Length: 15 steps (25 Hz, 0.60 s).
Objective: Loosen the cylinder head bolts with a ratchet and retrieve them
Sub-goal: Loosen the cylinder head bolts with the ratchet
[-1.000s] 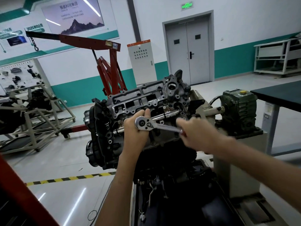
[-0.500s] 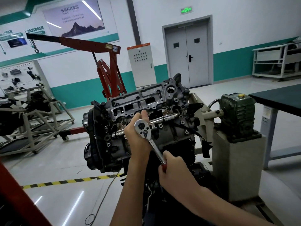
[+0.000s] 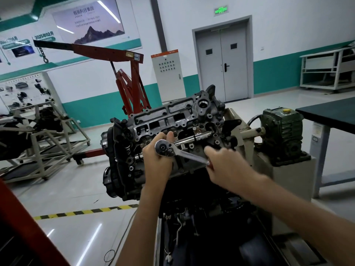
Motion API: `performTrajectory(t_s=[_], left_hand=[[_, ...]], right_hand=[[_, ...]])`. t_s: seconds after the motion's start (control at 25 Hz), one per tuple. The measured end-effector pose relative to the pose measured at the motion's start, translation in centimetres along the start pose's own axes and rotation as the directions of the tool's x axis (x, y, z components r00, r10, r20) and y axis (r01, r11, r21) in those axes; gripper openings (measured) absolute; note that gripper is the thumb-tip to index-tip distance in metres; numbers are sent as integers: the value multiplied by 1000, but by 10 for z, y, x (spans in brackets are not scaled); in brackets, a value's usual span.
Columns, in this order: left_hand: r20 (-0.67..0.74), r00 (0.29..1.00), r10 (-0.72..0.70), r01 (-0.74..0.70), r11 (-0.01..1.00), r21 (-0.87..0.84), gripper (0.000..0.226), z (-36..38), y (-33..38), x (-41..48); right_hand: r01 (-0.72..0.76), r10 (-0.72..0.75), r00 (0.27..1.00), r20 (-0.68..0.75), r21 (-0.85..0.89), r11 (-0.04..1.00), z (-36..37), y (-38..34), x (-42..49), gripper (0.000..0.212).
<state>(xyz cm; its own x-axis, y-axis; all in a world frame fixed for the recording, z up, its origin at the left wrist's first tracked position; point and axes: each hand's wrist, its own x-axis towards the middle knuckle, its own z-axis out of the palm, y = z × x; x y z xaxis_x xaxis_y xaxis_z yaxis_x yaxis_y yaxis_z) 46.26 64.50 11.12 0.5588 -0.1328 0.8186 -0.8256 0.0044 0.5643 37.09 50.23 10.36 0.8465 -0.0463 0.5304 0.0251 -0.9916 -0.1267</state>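
A grey engine with its cylinder head (image 3: 172, 120) facing me is mounted on a stand in the middle of the view. A chrome ratchet (image 3: 178, 151) with a red grip sits against the head. My left hand (image 3: 156, 160) wraps around the ratchet's round head from behind, thumb up. My right hand (image 3: 224, 166) grips the handle's red end, out to the right and slightly below the ratchet head. The bolt and socket under the ratchet head are hidden. Several bolt heads dot the cylinder head's face.
A green gearbox (image 3: 282, 131) on a grey pedestal stands right of the engine. A dark table (image 3: 330, 114) lies at far right. A red engine crane (image 3: 130, 83) stands behind, a metal frame stand (image 3: 44, 150) at left. Yellow-black tape (image 3: 86, 211) marks the floor.
The ratchet handle swung from pointing right, down toward me, then back up to the right. My left hand stayed on the ratchet head throughout.
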Motion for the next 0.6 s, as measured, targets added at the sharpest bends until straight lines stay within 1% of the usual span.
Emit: performTrajectory(t_s=[0.04,0.12,0.16,0.2,0.24,0.28,0.32,0.4,0.48,0.52,0.56,0.6], left_hand=[[-65,998,0,-1,1000,-24,41,7,1,-3],[-166,985,-49,27,991,-131,41,21,3,-6],[-188,978,-94,58,980,-188,43,24,4,-5],[-196,972,-128,85,973,-215,45,25,2,-4],[-195,973,-127,89,978,-190,47,23,-1,-2],[-177,980,-92,69,989,-132,47,18,-3,0],[-127,991,-44,35,997,-74,46,12,-5,2],[13,999,39,-39,999,3,45,2,-5,4],[115,990,80,-86,995,47,45,-2,-4,7],[131,988,77,-85,994,63,44,-4,-4,8],[117,991,66,-74,995,67,43,-5,-4,7],[77,996,48,-52,997,52,43,-5,-6,5]], right_hand=[[-84,84,996,7,123,989,15,-13,-13,18],[-224,215,974,66,349,910,37,-40,-31,19],[-257,241,966,92,419,871,44,-50,-36,22],[-254,232,967,105,451,856,48,-55,-39,24],[-232,205,973,110,446,864,46,-54,-38,24],[-193,164,981,105,407,893,40,-46,-35,22],[-134,110,990,92,329,935,30,-33,-28,19],[7,-14,997,71,91,996,4,-1,-6,19],[116,-112,993,40,-124,986,-26,23,19,20],[149,-149,989,10,-191,970,-36,27,28,20],[162,-166,986,-3,-219,962,-39,27,31,20],[149,-153,988,-6,-206,967,-36,22,29,19]])
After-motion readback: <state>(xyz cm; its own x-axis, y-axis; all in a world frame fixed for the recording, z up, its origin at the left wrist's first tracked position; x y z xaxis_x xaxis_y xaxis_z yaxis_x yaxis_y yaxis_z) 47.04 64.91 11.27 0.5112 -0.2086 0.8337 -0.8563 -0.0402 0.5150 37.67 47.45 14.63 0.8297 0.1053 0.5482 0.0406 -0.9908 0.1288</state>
